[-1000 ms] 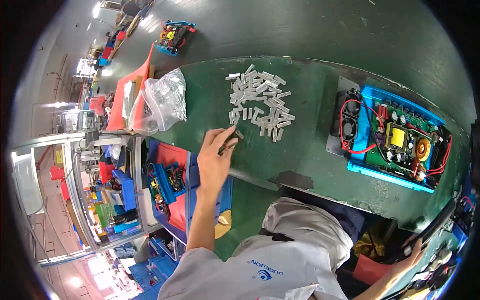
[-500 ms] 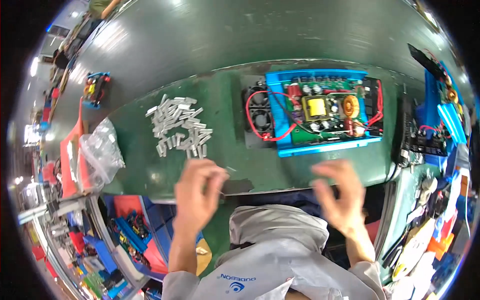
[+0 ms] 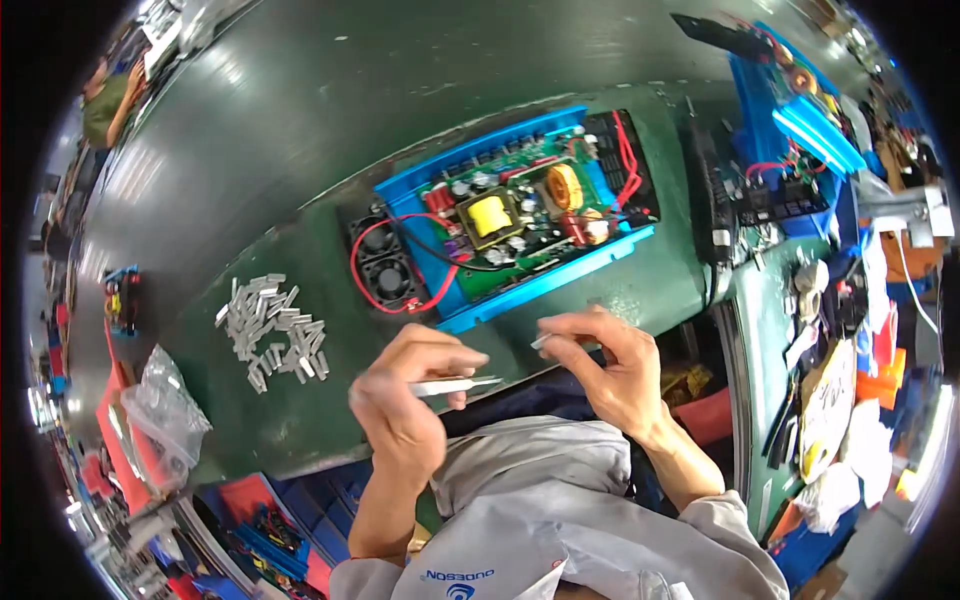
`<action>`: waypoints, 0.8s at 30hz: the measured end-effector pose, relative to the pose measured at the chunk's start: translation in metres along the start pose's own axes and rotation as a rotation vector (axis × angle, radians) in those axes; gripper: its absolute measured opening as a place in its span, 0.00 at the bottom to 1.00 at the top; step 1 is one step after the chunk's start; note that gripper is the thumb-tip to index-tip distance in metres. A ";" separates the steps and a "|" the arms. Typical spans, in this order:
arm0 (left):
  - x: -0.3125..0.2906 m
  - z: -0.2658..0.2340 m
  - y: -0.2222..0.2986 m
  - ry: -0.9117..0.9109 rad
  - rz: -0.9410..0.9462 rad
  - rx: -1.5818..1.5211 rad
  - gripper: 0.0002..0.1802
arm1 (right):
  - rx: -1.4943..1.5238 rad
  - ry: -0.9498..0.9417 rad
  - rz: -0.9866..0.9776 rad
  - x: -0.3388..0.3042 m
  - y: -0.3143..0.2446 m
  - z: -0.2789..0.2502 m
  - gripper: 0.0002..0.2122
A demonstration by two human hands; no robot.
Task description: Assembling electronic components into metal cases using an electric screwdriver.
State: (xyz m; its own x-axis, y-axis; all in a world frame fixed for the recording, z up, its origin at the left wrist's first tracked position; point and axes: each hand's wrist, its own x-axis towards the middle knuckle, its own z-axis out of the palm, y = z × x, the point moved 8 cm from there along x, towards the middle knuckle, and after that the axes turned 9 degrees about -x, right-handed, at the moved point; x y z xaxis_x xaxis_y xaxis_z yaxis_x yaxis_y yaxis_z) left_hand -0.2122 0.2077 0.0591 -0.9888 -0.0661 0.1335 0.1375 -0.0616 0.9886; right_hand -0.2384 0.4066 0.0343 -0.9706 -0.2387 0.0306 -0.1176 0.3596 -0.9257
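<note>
My left hand (image 3: 397, 405) is closed around a slim white tool (image 3: 440, 387) with a thin pointed tip, which points toward the right hand. Between thumb and forefinger, my right hand (image 3: 617, 372) pinches a small silvery piece (image 3: 541, 341). Both hands are over the bench's near edge, a short gap apart. Just beyond them lies an open power inverter (image 3: 545, 285), its blue metal housing showing a green circuit board (image 3: 480, 283), a yellow transformer (image 3: 490, 217) and a copper coil (image 3: 565, 187). Two black fans (image 3: 385, 258) with red wires sit at its left end.
A pile of short silvery metal pieces (image 3: 270, 325) lies left on the green bench (image 3: 330, 420). Farther left is a clear plastic bag (image 3: 170, 410). More blue housings (image 3: 818, 135) and a black panel (image 3: 712, 215) stand right. Another person (image 3: 108, 105) is at far upper left.
The view has turned, so the inverter appears tilted and farther left. My right hand, open before, has come in toward the left hand and now pinches a small piece. The left hand's tool shows clearly.
</note>
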 end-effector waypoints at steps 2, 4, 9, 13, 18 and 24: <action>-0.002 -0.004 -0.011 0.081 -0.076 -0.028 0.38 | -0.049 0.016 -0.077 0.001 -0.003 -0.004 0.09; 0.008 -0.002 -0.014 0.082 -0.167 -0.101 0.16 | -0.030 0.024 -0.099 0.004 0.000 -0.004 0.09; 0.012 0.012 -0.020 0.137 -0.272 -0.182 0.13 | 0.025 0.049 -0.024 0.005 0.005 -0.011 0.09; 0.015 0.021 -0.023 0.050 -0.267 -0.209 0.14 | 0.108 0.048 0.005 0.002 0.015 -0.012 0.08; 0.015 0.023 -0.023 0.051 -0.270 -0.177 0.14 | 0.121 0.054 -0.023 0.003 0.017 -0.013 0.09; 0.014 0.020 -0.025 0.082 -0.248 -0.098 0.11 | -0.333 0.279 -0.249 0.003 -0.005 -0.042 0.09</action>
State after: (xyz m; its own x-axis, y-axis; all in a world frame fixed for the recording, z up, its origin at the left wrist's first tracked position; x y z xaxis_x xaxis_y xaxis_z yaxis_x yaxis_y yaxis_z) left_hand -0.2302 0.2280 0.0372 -0.9857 -0.1172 -0.1214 -0.0989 -0.1818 0.9784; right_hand -0.2498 0.4418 0.0543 -0.9185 -0.1202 0.3768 -0.3693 0.6019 -0.7080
